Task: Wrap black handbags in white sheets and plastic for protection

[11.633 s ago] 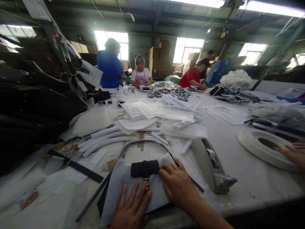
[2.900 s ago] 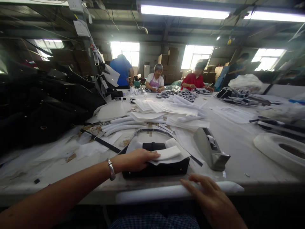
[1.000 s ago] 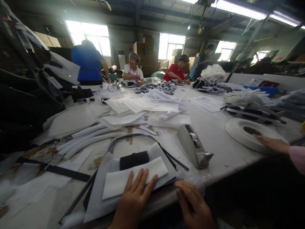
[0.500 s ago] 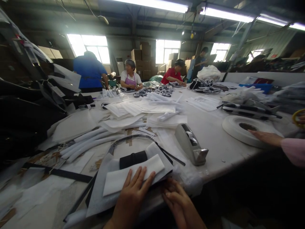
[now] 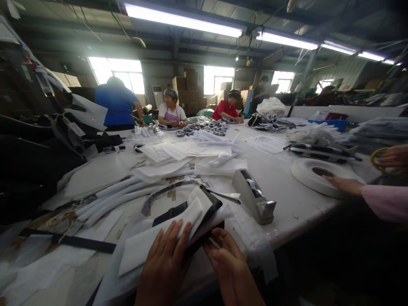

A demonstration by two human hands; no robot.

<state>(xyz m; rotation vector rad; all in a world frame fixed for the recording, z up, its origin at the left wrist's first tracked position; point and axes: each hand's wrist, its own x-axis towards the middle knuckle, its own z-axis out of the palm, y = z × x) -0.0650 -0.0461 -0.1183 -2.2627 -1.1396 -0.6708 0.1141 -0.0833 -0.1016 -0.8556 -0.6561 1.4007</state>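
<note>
A black handbag (image 5: 214, 203) is tilted at the near edge of the table (image 5: 270, 157), and a white foam sheet (image 5: 140, 250) is laid over it, probably as padding. The sheet is pressed by the left hand (image 5: 165, 263), fingers extended and slightly parted, presumably against slipping. The bag's right side is met by the right hand's (image 5: 228, 263) curled fingers; whether it is gripped cannot be told. Beyond, a tape dispenser (image 5: 251, 197) is set, seemingly for easy reach.
</note>
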